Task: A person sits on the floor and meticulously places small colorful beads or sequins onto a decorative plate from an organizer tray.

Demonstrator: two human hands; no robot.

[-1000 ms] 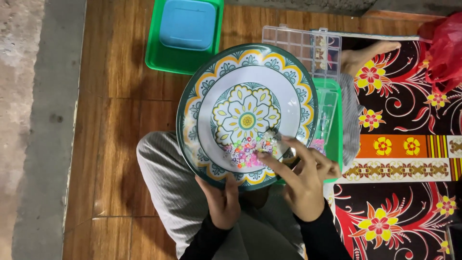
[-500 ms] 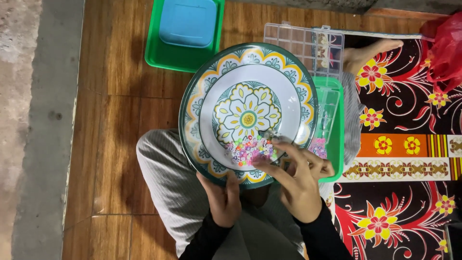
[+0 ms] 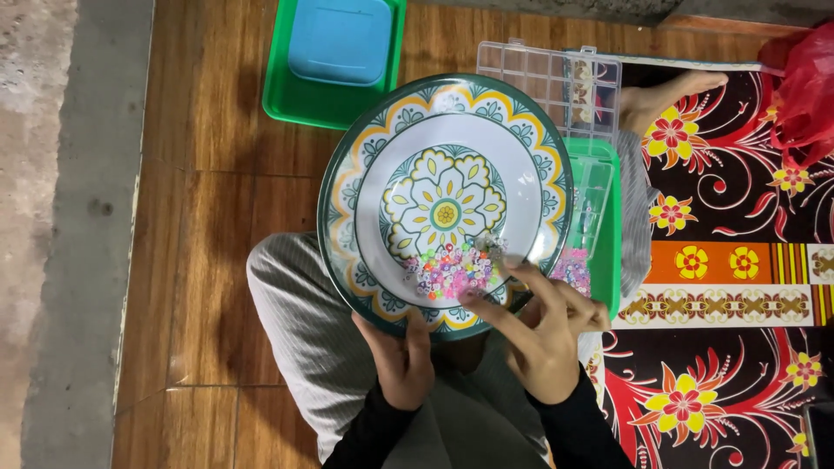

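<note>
In the head view, a round patterned plate (image 3: 445, 201) is being held over the lap of a person who is sitting on a wooden floor (image 3: 208, 217). The near rim of the plate is being gripped from below by the left hand (image 3: 401, 358), with the thumb laid on the rim and the other fingers hidden under it. A small heap of coloured beads (image 3: 450, 271) is lying in the lower part of the plate. The beads are being touched by the right hand (image 3: 540, 334), which is half open; its fingertips (image 3: 473, 300) are being pressed at the edge of the heap, and whether a bead is being pinched between them cannot be told. Just beside the plate on the right, a clear compartment box (image 3: 569, 104) is resting on a green tray (image 3: 608, 234). Behind the plate, a blue lidded container (image 3: 339, 39) is sitting in another green tray (image 3: 287, 100). A flowered mat (image 3: 738, 260) is being seen at the right.
</note>
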